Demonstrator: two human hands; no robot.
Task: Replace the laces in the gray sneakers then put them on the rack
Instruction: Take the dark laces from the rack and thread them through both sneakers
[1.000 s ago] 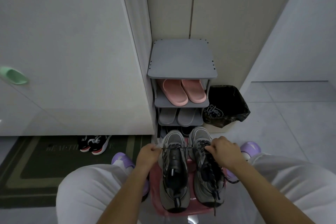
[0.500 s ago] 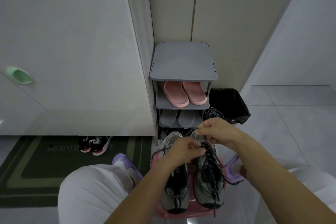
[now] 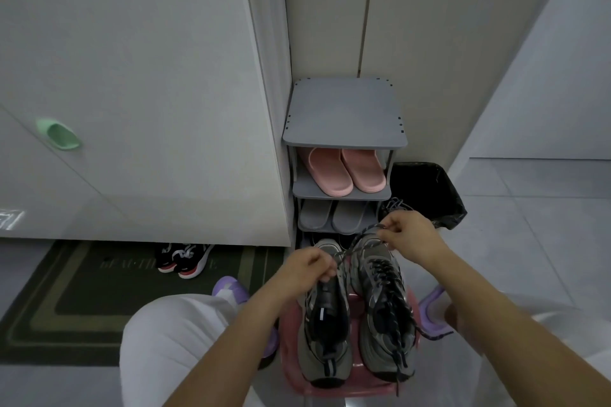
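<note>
On a pink stool (image 3: 291,370) a left sneaker (image 3: 325,327) and a laced right sneaker (image 3: 385,324) stand side by side, heels nearest the person. Over the left sneaker's front, the left hand (image 3: 309,266) has its grip pinching a dark lace (image 3: 345,254). The lace runs across to the right hand (image 3: 410,235), whose grip pinches it beyond the stool's far edge. Behind the stool stands the rack (image 3: 344,116).

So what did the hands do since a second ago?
Both hands lifted off the sneakers' far ends and came closer together. Now the left hand and the right hand pinch a dark lace stretched between them, with the right hand raised toward the rack. The gray sneakers stayed on the pink stool, and the pink slippers did not move.
</note>
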